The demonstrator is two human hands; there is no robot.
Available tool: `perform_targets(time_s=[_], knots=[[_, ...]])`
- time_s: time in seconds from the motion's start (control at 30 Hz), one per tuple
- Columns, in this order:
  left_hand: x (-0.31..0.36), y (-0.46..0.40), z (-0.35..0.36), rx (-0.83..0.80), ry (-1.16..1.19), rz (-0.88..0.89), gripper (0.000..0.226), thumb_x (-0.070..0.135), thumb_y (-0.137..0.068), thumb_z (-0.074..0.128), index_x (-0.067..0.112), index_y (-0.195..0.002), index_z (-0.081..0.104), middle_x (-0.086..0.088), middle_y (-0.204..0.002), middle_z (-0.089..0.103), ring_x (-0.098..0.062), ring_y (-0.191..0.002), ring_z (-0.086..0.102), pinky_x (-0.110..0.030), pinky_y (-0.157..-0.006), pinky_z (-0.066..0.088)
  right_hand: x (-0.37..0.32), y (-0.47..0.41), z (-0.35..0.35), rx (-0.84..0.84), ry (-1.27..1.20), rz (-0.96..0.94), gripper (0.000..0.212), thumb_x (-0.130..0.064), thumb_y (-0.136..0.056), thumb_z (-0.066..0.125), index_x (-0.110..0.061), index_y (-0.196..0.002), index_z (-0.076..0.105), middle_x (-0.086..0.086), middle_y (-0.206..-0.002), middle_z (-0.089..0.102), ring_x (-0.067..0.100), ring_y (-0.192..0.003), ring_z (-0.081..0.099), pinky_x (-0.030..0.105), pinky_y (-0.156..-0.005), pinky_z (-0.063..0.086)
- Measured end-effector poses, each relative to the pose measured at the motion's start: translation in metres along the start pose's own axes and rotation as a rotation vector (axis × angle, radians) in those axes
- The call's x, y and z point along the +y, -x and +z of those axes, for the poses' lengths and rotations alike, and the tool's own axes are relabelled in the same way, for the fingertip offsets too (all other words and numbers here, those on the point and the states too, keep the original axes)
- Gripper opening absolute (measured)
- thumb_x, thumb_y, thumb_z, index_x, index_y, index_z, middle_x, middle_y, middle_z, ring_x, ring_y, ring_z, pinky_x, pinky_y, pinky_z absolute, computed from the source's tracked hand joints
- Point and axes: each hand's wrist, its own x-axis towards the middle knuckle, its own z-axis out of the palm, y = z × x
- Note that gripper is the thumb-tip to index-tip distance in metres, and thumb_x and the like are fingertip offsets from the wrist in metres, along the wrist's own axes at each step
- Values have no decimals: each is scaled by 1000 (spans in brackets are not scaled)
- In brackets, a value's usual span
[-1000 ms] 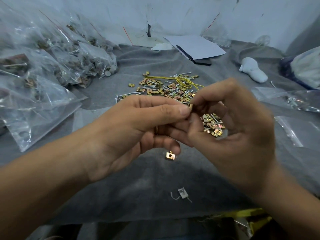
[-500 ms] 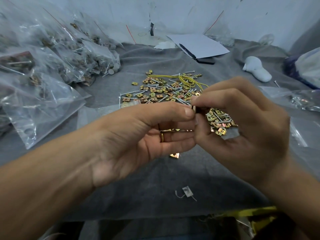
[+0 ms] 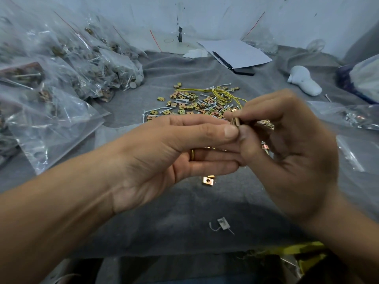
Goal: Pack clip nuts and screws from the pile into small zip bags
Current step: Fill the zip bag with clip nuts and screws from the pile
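Note:
A pile of brass clip nuts and silver screws (image 3: pixel 194 104) lies on the grey cloth (image 3: pixel 168 201), with yellow rubber bands (image 3: pixel 224 94) on it. My hands meet in front of the pile. My right hand (image 3: pixel 291 152) pinches a small stack of clip nuts (image 3: pixel 235 121) between thumb and forefinger. My left hand (image 3: pixel 170 154) grips the same stack with its thumb tip and forefinger; more brass pieces (image 3: pixel 211 148) show among its fingers. One clip nut (image 3: pixel 208 180) lies alone on the cloth below my hands.
Several filled zip bags (image 3: pixel 82 64) are heaped at the left. Flat zip bags (image 3: pixel 352 154) lie at the right. A white sheet on a dark notebook (image 3: pixel 235 53) and a white lump (image 3: pixel 303 82) sit at the back. A small tag (image 3: pixel 222 223) lies near the front edge.
Both hands stayed joined at the clip nuts and drifted slightly right. My left fingers have straightened, so a ring and brass pieces now show.

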Motion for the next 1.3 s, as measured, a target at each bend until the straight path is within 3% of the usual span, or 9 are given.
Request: perform_targets(time_s=[0.07, 0.23, 0.37, 0.6, 0.97, 1.3], knots=[[-5, 2, -3, -28, 52, 2, 14, 10, -80, 79, 9, -94, 80, -13, -95, 79, -22, -87, 79, -31, -74, 62, 3, 2, -1, -11, -69, 15, 10, -10, -102, 60, -1, -105, 63, 18, -104, 64, 38, -99, 67, 46, -78, 57], [-2, 1, -2, 37, -89, 54, 25, 12, -71, 79, 1, -94, 78, -26, -93, 77, -32, -81, 79, -30, -66, 62, 2, 1, -1, -37, -89, 55, 10, -10, -102, 61, -4, -110, 64, 13, -104, 66, 31, -99, 68, 40, -82, 56], [5, 0, -6, 26, -242, 108, 16, 13, -72, 76, 3, -86, 78, -25, -85, 76, -32, -73, 77, -31, -60, 61, 2, 2, 0, -109, -174, 129, 18, -10, -101, 62, -2, -116, 62, 13, -106, 65, 30, -100, 68, 30, -87, 53], [8, 1, -13, 37, -534, 199, 26, 16, -78, 73, -5, -94, 75, -17, -81, 78, -31, -73, 76, -30, -55, 59, 6, 3, 3, -195, -312, 261, 22, -7, -95, 68, -5, -116, 63, 21, -107, 63, 36, -99, 67, 40, -85, 54], [10, 6, -7, -14, -356, 74, 18, 7, -82, 71, -7, -93, 76, -27, -85, 75, -34, -75, 75, -30, -54, 58, 4, -1, 4, -218, -246, 213, 19, -15, -93, 63, -6, -109, 60, 10, -103, 58, 29, -95, 61, 30, -83, 49], [13, 7, -11, -1, -298, 25, 19, 9, -81, 72, -7, -91, 77, -29, -87, 75, -34, -77, 76, -33, -66, 63, -1, -1, 11, -201, -277, 286, 17, -14, -97, 63, -4, -111, 59, 12, -102, 60, 24, -95, 60, 23, -84, 48]])
